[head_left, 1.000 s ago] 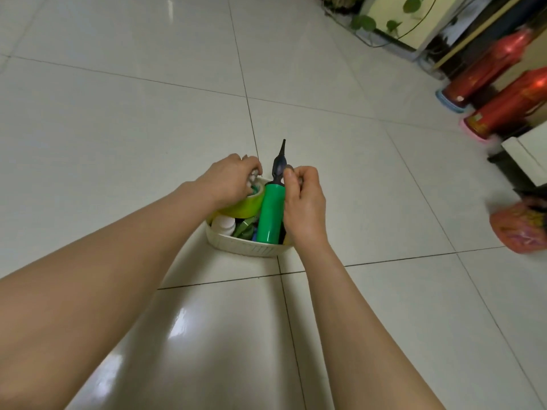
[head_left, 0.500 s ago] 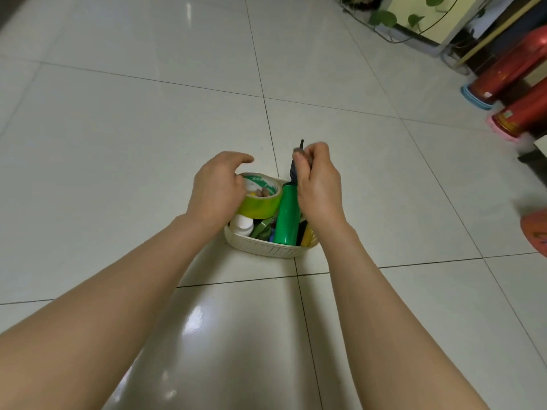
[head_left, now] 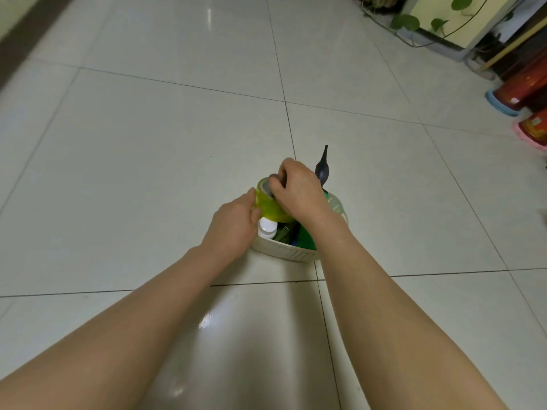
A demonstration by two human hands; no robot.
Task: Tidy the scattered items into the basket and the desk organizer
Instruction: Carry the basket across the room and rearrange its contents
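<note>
Tape roll (head_left: 270, 204): yellow-green, held tilted over the far-left part of the basket, its grey core hole facing up and away; not yet settled among the contents.
Left hand (head_left: 233, 224): on the roll's near-left side, thumb and fingers curled against the outer band, gripping it.
Right hand (head_left: 299, 192): over the roll's top from the right, fingertips hooked into the core opening, gripping the rim.
Basket (head_left: 288, 253): white, perforated wall, on the tiled floor (head_left: 148, 173) directly under both hands; already crowded.
Contents: white-capped bottle (head_left: 268, 227) just below the roll at the left; green pump (head_left: 306, 238) lying lengthwise at the right, largely hidden by the right wrist, its dark nozzle (head_left: 322, 170) sticking up and away past the far rim.
Key relation: roll sits directly between the two hands and above the gap between bottle and pump; roll's axis tipped away, pump's long axis running near-to-far beside it.
Nearer hand: both touching; left lower and closer to the basket wall.
Likely next need: lower or flatten the roll straight down, keeping clear of the nozzle.
Desk organizer: not in view.
</note>
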